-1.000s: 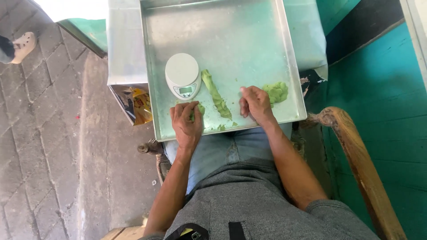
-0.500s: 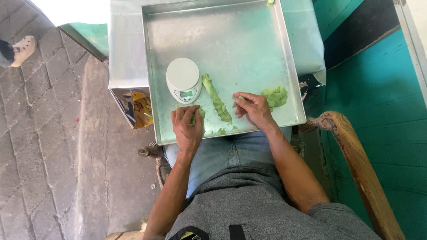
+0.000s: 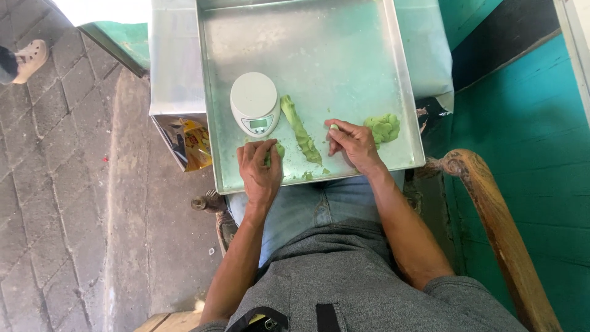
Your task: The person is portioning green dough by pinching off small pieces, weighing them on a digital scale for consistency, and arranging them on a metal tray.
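Observation:
A large metal tray (image 3: 344,55) rests over my knees. On it a long roll of green dough (image 3: 300,130) lies beside a small white kitchen scale (image 3: 255,102). My left hand (image 3: 259,165) is curled around a small piece of green dough (image 3: 278,150) near the tray's front edge. My right hand (image 3: 351,145) pinches a tiny bit of dough (image 3: 334,127) at its fingertips, just right of the roll. A lump of green dough (image 3: 383,127) sits past my right hand.
A shiny snack bag (image 3: 187,141) lies under the tray's left side. A wooden chair arm (image 3: 498,233) curves along my right. Grey paving stones cover the ground at left, where another person's shoe (image 3: 27,58) shows. A teal wall (image 3: 541,154) stands at right.
My right hand has lifted off the tray's front edge and moved up toward the lump, now pinching a bit of dough. My left hand stays near the front edge.

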